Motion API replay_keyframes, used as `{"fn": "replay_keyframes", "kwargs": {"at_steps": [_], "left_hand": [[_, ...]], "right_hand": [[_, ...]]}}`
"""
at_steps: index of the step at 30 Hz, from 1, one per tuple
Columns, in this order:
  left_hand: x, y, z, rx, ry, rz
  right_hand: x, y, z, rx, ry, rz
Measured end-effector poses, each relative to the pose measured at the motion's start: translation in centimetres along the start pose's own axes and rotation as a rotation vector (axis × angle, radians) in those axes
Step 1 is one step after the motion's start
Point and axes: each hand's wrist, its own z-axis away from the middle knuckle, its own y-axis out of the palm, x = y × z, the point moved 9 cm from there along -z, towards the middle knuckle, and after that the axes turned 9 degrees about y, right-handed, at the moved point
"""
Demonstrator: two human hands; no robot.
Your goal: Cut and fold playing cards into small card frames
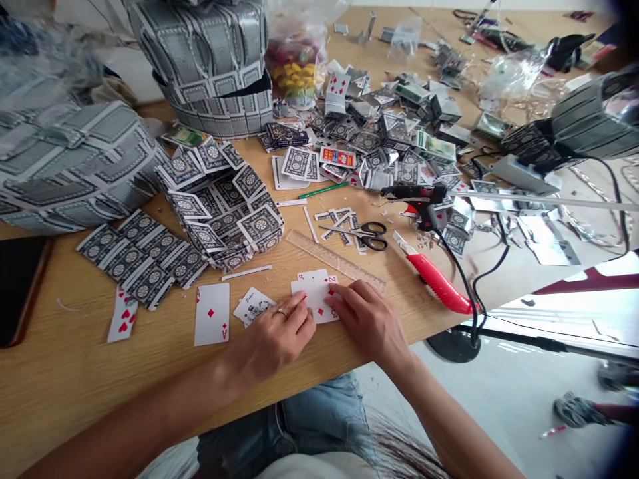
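Observation:
Two overlapping red diamond cards (pixel 315 294) lie face up near the table's front edge. My left hand (pixel 283 329), with a ring, presses their left side with its fingertips. On their right side rest the bent fingers of my right hand (pixel 367 316). A joker card (pixel 253 305) lies partly beside my left hand, and an ace of diamonds (pixel 212 315) lies farther left. Beyond them stands an open basket of folded cards (pixel 224 206). A joined panel of patterned cards (pixel 142 256) lies left of it, over a heart card (pixel 122 316).
A clear ruler (pixel 334 259), scissors (pixel 364 234), a red-handled cutter (pixel 439 279) and a glue gun (pixel 419 199) lie beyond my hands. Silver woven bags (pixel 74 166) stand at the left. Heaped cards (pixel 389 140) cover the back. A dark tablet (pixel 22 286) lies far left.

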Motion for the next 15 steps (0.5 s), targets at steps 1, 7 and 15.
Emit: {"fn": "replay_keyframes", "kwargs": {"at_steps": [1,7,15], "left_hand": [[0.0,0.1,0.1,-0.008,-0.007,0.003],[0.5,-0.7,-0.5,-0.120,-0.086,0.014],[1.6,-2.3,-1.0,-0.178,-0.220,0.046]], "right_hand": [[-0.1,-0.1,0.0,-0.005,-0.009,0.001],[0.8,-0.3,0.3,0.046,-0.259,-0.129],[0.9,-1.2,0.1,0.247,-0.308,-0.187]]}}
